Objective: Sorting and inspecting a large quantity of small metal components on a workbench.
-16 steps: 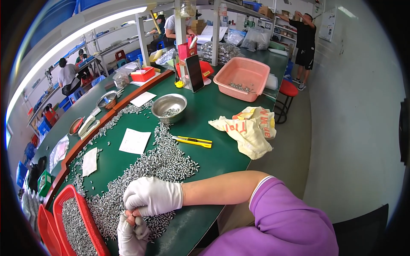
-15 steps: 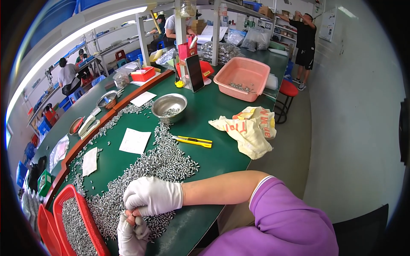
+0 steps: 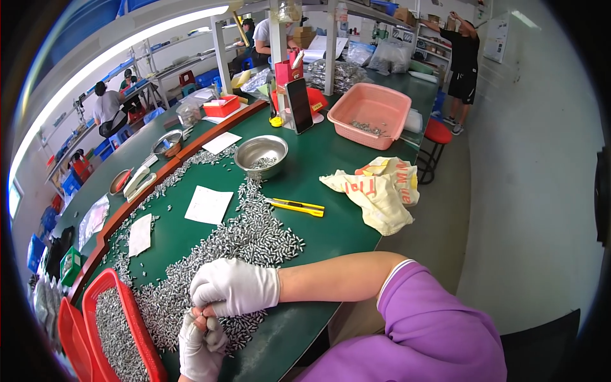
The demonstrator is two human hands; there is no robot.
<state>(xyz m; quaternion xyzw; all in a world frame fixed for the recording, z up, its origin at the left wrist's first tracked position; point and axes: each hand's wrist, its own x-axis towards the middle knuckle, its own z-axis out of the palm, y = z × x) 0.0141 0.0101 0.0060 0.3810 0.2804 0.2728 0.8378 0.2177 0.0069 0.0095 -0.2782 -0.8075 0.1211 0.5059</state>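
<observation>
My right hand [image 3: 234,288], in a white glove, reaches across from the right with its fingers bent down in a pinch. Below it my left hand [image 3: 202,347], gloved with bare fingertips, is curled up to meet them. The fingertips of both hands touch; whatever is between them is too small and covered to make out. Around and under the hands spreads a heap of small silvery metal pins [image 3: 258,232]. Close by on the left stands a red plastic basket [image 3: 141,321] filled with similar pieces.
A steel bowl [image 3: 244,167] and a pink basket [image 3: 372,137] hold some pieces. A yellow utility knife [image 3: 299,207], paper slips [image 3: 209,205], a cloth bag [image 3: 379,202] and a phone [image 3: 298,105] lie or stand on the green table. A wooden strip [image 3: 95,251] edges the left.
The whole view has shifted slightly, so the table's things sit a little further right. Both hands stay pinched together over the heap, with hardly any change in their pose.
</observation>
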